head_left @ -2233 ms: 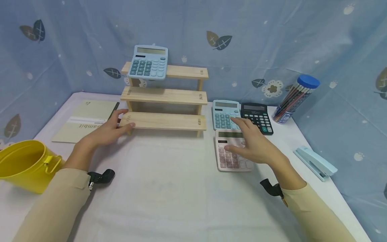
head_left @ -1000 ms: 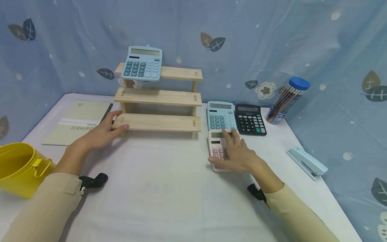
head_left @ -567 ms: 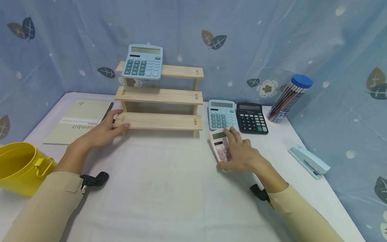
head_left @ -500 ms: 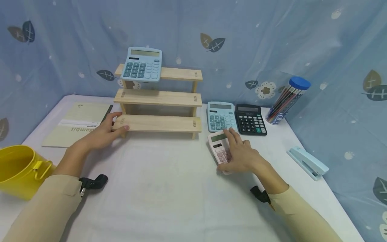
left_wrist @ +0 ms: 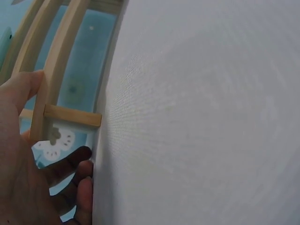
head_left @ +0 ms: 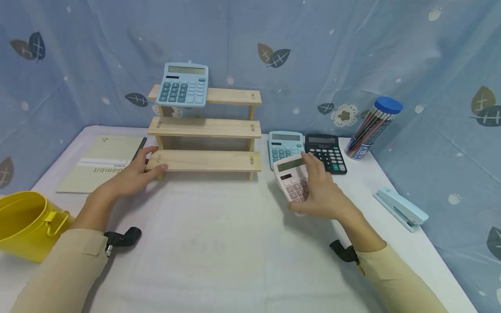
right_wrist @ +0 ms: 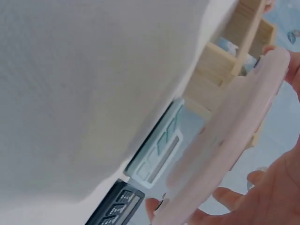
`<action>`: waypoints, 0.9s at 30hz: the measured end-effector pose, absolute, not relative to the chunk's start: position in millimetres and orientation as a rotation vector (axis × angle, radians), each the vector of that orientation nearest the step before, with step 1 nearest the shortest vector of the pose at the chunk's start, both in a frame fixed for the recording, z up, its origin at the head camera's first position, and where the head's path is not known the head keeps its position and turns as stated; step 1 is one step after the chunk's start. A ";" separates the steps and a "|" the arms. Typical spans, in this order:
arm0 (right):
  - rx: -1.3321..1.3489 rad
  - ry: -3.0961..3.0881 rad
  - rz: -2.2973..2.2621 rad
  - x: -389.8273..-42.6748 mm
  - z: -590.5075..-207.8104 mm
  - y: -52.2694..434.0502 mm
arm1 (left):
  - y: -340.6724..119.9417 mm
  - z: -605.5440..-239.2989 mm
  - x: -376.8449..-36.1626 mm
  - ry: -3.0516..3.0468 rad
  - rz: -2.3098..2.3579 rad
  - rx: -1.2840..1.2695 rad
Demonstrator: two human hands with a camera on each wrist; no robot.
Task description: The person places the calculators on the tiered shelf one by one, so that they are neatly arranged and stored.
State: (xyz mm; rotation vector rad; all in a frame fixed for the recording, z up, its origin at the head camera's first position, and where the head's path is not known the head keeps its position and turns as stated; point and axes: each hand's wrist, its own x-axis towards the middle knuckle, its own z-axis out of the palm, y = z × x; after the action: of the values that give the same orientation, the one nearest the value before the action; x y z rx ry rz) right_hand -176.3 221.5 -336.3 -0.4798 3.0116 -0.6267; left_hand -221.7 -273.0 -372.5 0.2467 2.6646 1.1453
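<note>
My right hand grips a pink calculator by its edges, thumb at the near side and fingers at the far side. The right wrist view shows the underside of the pink calculator, raised off the table and tilted. My left hand pinches the left end of the lowest plank of a three-step wooden shelf; in the left wrist view the thumb lies on the plank. A light blue calculator leans upright on the top step, at its left.
Behind the pink calculator lie a second light blue calculator and a black calculator. A pencil tub and a stapler stand at right. At left are a notebook with a dark pen and a yellow bucket.
My right hand came down on the pink calculator, turned it slightly, took hold and lifted it off the table. My left hand has stayed at the shelf's left end.
</note>
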 end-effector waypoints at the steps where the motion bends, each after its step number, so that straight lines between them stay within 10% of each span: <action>1: -0.490 3.016 -0.660 -176.6 -334.2 222.1 | -273.3 -372.4 -221.7 2.664 1.146 0.244; 27: -0.524 3.090 -0.788 -207.3 -295.6 205.7 | -273.2 -374.8 -224.3 2.668 1.153 0.259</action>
State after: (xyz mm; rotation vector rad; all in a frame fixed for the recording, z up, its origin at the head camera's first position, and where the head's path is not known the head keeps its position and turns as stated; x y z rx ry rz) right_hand -207.3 205.7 -295.6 -0.5237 3.0897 -0.7883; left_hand -224.3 -273.2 -374.8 0.2585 2.6680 1.1535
